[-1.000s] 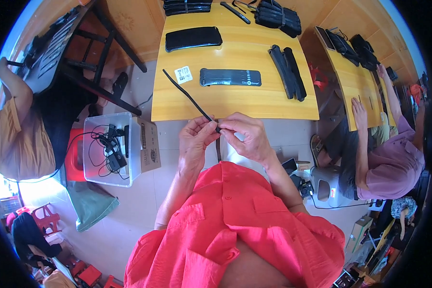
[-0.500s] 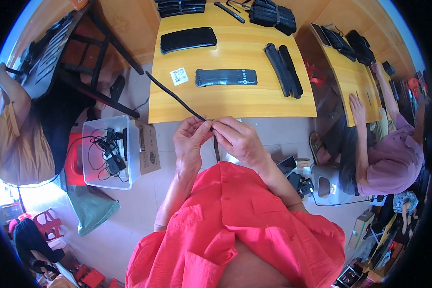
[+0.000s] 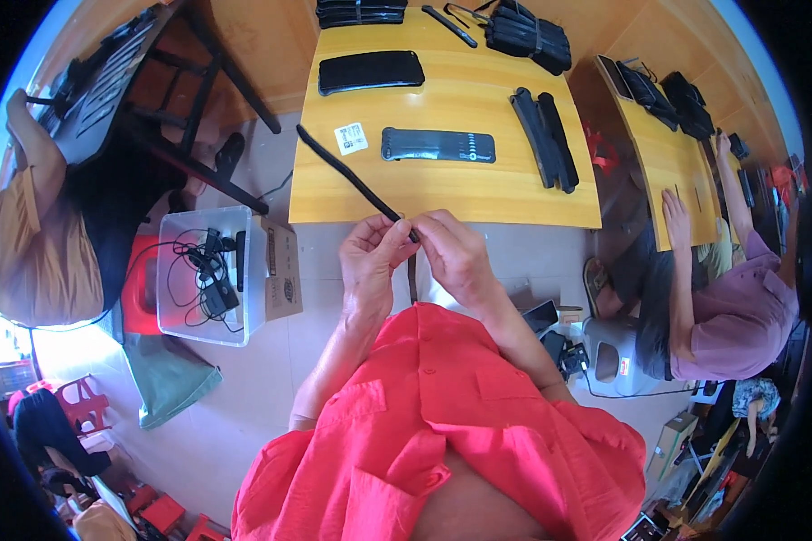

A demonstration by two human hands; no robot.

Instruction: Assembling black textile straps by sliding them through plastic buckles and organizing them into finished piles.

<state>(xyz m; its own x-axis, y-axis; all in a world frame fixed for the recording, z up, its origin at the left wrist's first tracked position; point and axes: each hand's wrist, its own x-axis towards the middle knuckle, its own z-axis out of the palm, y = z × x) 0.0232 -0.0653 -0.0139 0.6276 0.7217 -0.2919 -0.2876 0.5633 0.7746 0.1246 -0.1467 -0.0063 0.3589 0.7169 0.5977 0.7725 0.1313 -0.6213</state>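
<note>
A long, narrow black strip slants up and left from my hands over the table's near edge. My left hand pinches it close to its lower end between thumb and fingers. Touching that same end, my right hand has its fingers closed; the exact grip is partly hidden behind them. On the yellow table, beyond my hands, lie a flat dark panel with small printed marks, a white label, a black padded piece and two long black strips side by side.
Bundled black pieces and a black stack sit at the table's back. A clear bin of cables stands on the floor at left. One person works at right, another at left.
My view has shifted slightly, so the table and my hands appear a little further right. Both hands keep their hold at the strip's lower end, and the fingers have shifted slightly.
</note>
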